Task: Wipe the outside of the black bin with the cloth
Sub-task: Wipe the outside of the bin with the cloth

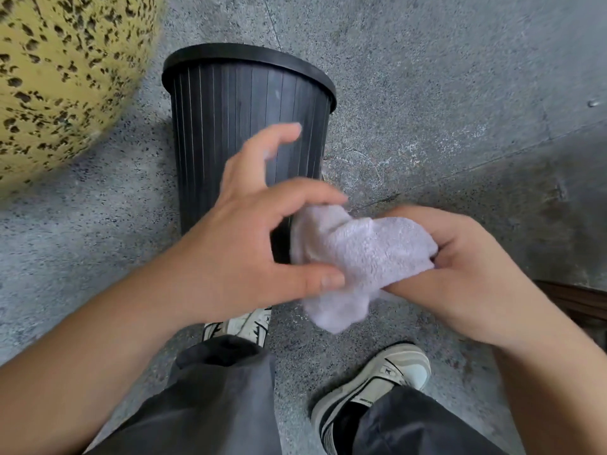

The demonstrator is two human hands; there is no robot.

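The black bin [236, 126] lies on its side on the grey floor, ribbed wall up, its rim pointing away from me and its base hidden behind my hands. A pale lilac cloth [358, 257] hangs bunched between my two hands, just above the bin's near end. My right hand [466, 274] grips the cloth's right side. My left hand [256, 234] pinches the cloth's left edge between thumb and forefinger, with the other fingers spread over the bin's wall. Whether the cloth touches the bin I cannot tell.
A large yellow rounded surface with dark specks [59, 77] fills the upper left beside the bin. My two feet in pale sneakers [377, 385] stand on the speckled concrete floor [443, 93] below my hands. A dark wooden edge [578, 303] shows at the right.
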